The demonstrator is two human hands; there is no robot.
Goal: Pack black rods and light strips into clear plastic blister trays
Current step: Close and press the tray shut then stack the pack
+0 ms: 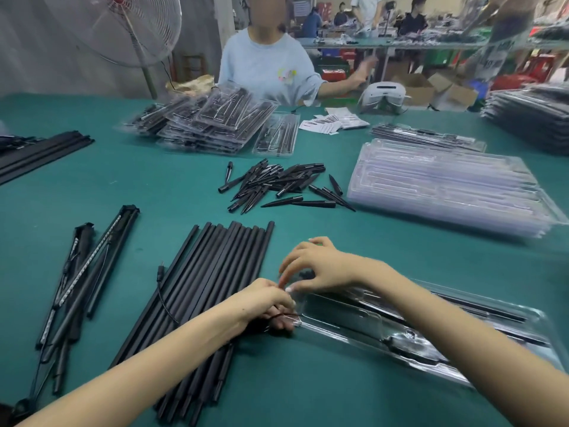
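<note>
Lower right: clear plastic blister tray (385,322) part-loaded; left hand (271,300) pinches thin black cable at tray's end, right hand (314,266) fingers curled, pinching there; tray likely light, flexy, grip edges

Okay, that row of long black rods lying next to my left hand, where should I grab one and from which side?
Take the rightmost rod in the black rods near its far end, from above and the right. It sits slightly apart there with bare table beside it; nearer, your left hand covers the row.
</note>
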